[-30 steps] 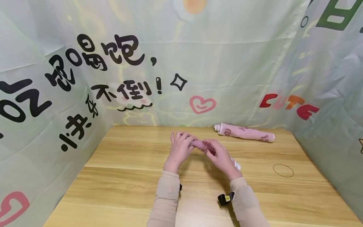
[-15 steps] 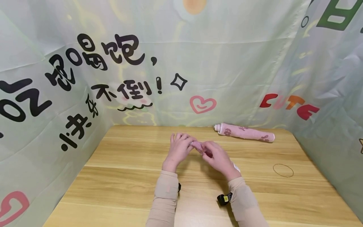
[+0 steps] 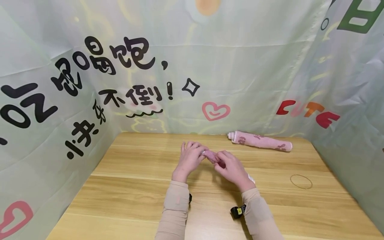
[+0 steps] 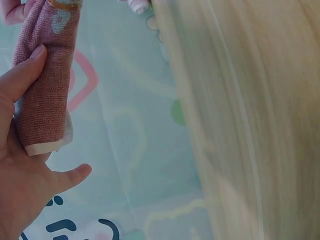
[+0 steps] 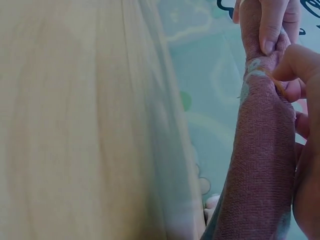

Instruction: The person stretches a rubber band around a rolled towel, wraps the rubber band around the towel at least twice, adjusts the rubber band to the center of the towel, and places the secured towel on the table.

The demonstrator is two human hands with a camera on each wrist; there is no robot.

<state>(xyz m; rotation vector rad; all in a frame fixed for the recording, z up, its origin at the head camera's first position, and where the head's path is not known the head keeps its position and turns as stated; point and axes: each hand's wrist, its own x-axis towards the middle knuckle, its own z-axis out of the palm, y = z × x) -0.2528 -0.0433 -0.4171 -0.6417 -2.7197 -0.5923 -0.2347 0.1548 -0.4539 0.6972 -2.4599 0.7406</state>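
Note:
A pink towel [image 3: 211, 156], rolled tight, is held up between both hands over the table. My left hand [image 3: 190, 160] grips one end; in the left wrist view its thumb [image 4: 32, 67] lies along the roll, close to a pale edge strip. Around the roll's narrowed middle runs an orange rubber band [image 5: 279, 87]. My right hand [image 3: 234, 170] pinches this band with thumb and forefinger, its other fingers behind the towel. The towel's far end is mostly hidden by the right hand in the head view; a bit of white shows past the wrist.
A second rolled pink towel [image 3: 261, 141] with darker bow-like prints lies at the back right of the wooden table [image 3: 126, 186]. Another rubber band [image 3: 306, 189] rests flat at the right. Printed cloth walls [image 3: 255, 76] stand around the back and sides.
My right hand has shifted slightly left along the towel, closer to the left hand, so less of the roll shows between them. My left hand keeps its grip.

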